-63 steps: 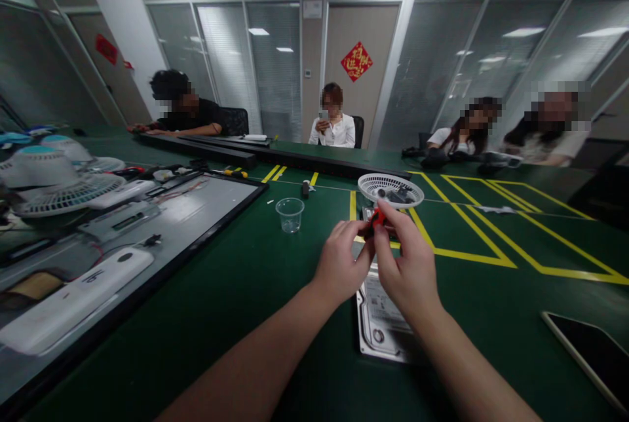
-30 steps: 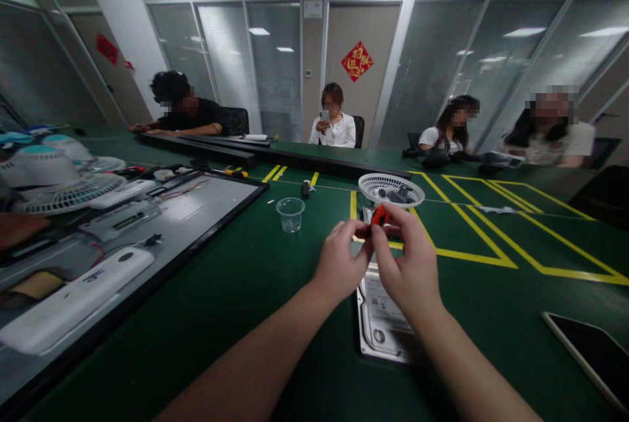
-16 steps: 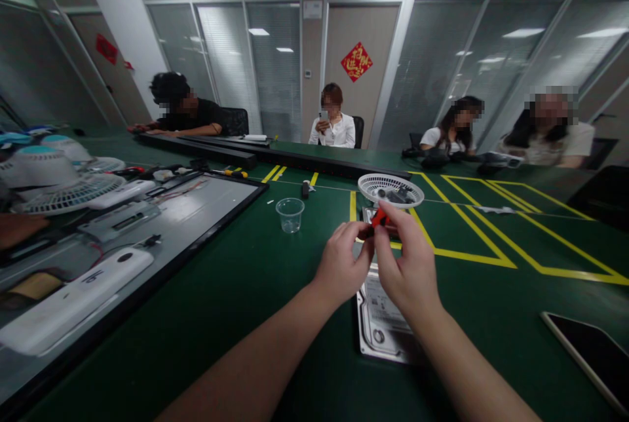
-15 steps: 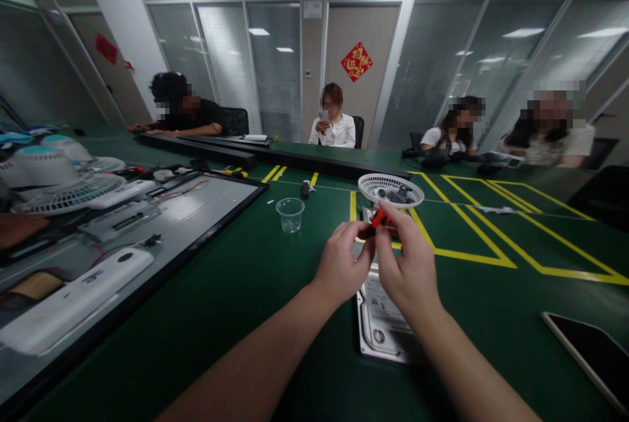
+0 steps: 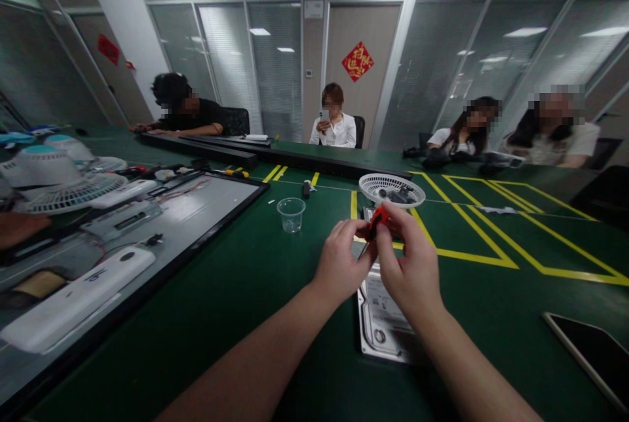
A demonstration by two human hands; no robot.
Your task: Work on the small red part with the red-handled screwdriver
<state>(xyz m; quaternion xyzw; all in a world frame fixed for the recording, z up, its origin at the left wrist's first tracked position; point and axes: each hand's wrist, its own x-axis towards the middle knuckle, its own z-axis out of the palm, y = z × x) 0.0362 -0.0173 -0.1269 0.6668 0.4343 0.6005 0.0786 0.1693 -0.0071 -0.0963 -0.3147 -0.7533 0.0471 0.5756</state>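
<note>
Above the table, my right hand [image 5: 410,251] grips the red-and-black handle of a screwdriver [image 5: 378,220]. Close against it, my left hand [image 5: 344,258] is closed with fingertips around the screwdriver's lower part, where a short bit of metal shaft shows; any small piece between the fingertips is hidden. Beneath both hands lies a silver hard drive [image 5: 381,327] with a label, partly covered by my right hand and forearm. Just beyond my hands, a white round slatted basket [image 5: 368,196] contains dark parts.
A clear plastic cup [image 5: 291,215] stands left of my hands. A large grey panel [image 5: 196,212] with a black frame carries white casings and wires at left. At right lies a phone [image 5: 590,356]. Yellow tape [image 5: 476,258] marks the green table. Several people sit across it.
The screwdriver has turned in my fingers, so more of its red handle and some metal shaft show. Both hands stay over the hard drive.
</note>
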